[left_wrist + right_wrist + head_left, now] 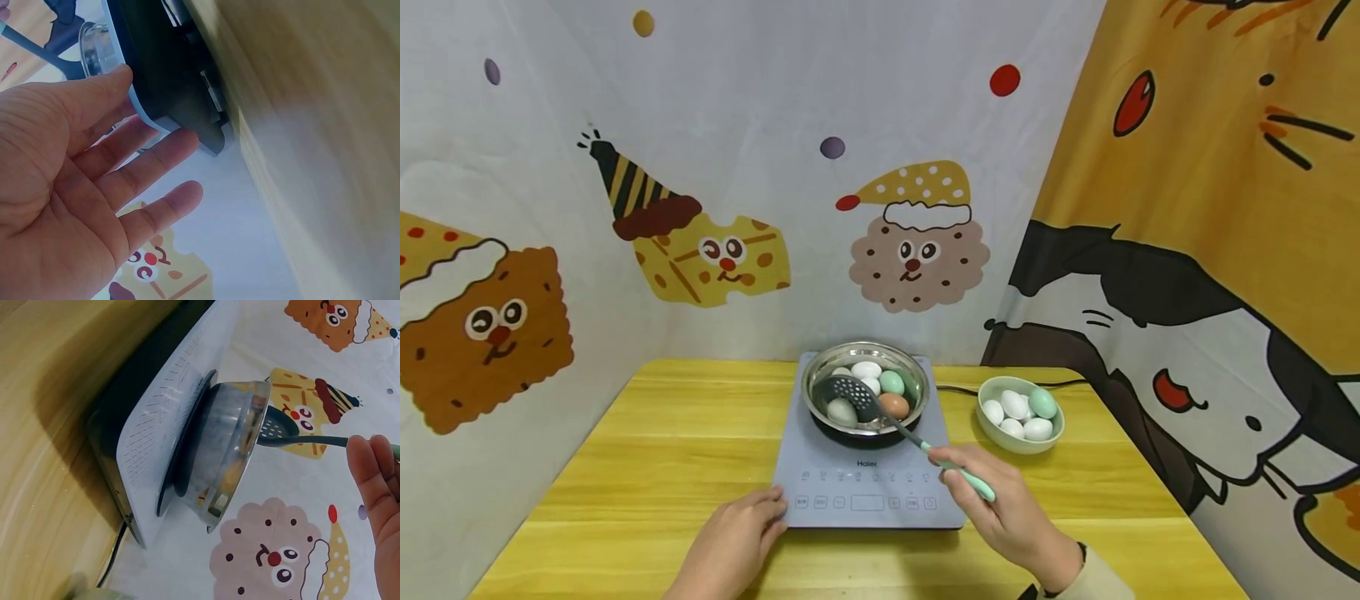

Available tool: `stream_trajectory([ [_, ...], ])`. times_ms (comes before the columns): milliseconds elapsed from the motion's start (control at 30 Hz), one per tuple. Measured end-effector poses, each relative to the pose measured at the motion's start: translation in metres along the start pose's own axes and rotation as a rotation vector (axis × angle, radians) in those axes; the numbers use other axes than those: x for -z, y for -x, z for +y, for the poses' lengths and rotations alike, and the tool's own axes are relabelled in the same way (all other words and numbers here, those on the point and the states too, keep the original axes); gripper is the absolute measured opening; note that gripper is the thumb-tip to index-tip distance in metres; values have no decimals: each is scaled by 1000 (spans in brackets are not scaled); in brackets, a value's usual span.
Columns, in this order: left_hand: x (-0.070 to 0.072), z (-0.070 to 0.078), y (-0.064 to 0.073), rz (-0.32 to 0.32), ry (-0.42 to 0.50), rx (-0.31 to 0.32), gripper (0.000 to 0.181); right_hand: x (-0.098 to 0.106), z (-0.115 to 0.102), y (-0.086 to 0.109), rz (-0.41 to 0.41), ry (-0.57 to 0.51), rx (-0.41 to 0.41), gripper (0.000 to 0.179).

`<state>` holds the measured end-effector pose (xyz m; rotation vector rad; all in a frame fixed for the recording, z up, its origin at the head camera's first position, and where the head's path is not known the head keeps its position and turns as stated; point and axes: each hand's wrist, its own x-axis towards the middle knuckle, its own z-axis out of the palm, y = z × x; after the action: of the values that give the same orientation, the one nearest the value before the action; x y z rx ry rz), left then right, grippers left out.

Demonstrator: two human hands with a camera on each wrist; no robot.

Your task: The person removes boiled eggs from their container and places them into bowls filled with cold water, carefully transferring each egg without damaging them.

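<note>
My right hand grips the green handle of a slotted spoon, whose dark perforated head sits over the eggs inside a steel bowl. White, green and brown eggs lie in that bowl. It stands on a grey induction cooker. At the cooker's front left corner my left hand touches the edge, fingers extended. The left wrist view shows the thumb and fingers by the cooker's corner. From the right wrist, the spoon head appears at the bowl's rim.
A pale green bowl of white eggs and one green egg stands right of the cooker. A black cord runs behind it. The yellow wooden table ends at a cartoon-printed curtain.
</note>
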<state>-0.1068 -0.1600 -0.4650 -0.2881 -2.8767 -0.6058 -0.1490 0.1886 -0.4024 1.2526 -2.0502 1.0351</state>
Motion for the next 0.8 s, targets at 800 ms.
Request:
stream_trajectory([
  [800,1,0,-1,-16,-15,18,24,0,8,5,87,-276,-455,31],
])
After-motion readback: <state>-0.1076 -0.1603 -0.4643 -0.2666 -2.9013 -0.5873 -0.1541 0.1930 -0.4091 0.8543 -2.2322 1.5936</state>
